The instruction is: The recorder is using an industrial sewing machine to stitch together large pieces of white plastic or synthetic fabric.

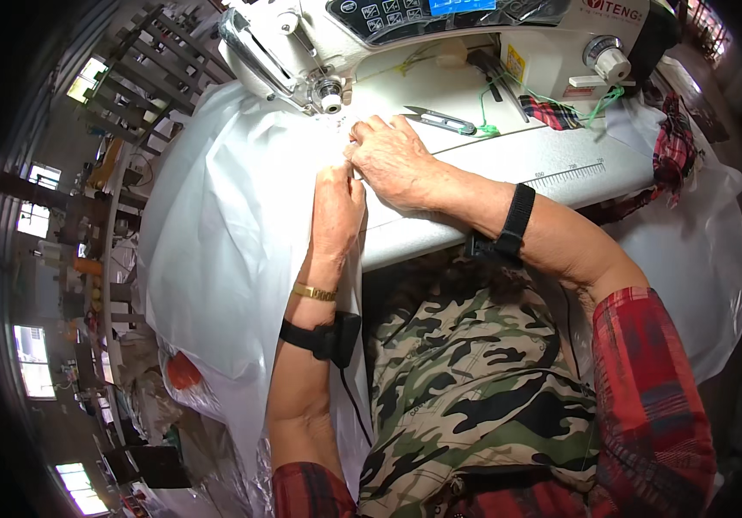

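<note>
A white sewing machine [293,60] stands in front of me, its lamp washing out the area round the needle. A large, thin white sheet [215,207], plastic-looking, drapes over the left of the machine bed and hangs down. My left hand [336,211] is closed on its right edge, just before the presser foot. Beside it, fingers bent and pressed together, my right hand [393,164] grips the same edge close to the needle. Glare hides the exact fingertips. Thread snips [442,119] lie on the bed beyond my right hand.
Green thread [489,129] trails across the bed to the right. Red plaid scraps [552,112] lie by the machine's base, and a plaid strip [673,147] hangs at the right end. More white sheeting [691,268] hangs there. A cluttered workshop with racks [151,69] extends left.
</note>
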`<state>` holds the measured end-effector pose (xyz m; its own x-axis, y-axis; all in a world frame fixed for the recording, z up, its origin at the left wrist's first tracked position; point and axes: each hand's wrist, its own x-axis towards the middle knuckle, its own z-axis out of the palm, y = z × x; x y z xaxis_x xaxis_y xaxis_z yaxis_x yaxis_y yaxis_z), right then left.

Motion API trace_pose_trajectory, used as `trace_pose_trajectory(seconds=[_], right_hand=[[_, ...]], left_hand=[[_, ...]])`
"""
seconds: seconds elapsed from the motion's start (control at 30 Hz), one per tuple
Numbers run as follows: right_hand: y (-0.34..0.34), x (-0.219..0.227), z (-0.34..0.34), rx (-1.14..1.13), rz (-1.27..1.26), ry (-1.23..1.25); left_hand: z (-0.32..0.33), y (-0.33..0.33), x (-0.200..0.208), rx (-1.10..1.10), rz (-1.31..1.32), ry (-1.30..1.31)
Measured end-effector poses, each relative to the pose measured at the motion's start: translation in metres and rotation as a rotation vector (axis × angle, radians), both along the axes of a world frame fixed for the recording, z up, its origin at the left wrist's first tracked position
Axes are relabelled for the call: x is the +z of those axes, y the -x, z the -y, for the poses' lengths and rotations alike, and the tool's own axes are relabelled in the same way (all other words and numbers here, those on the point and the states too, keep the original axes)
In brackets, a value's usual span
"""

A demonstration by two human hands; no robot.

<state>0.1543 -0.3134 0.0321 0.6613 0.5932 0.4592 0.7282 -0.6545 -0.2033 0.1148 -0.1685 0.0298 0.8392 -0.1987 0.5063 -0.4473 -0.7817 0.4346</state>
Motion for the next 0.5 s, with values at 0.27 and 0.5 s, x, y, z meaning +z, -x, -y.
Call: trace_pose_trajectory(seconds=[0.27,0.5], right_hand=[[-0.002,0.003,0.0,-0.027,0.025,0.051],[0.0,0.003,0.0,-0.01,-0.008,0.028]], left_hand=[[0.008,-0.006,0.0,0.036,-0.007,0.092],[0.011,-0.005,0.001,0.033,0.08,0.148]])
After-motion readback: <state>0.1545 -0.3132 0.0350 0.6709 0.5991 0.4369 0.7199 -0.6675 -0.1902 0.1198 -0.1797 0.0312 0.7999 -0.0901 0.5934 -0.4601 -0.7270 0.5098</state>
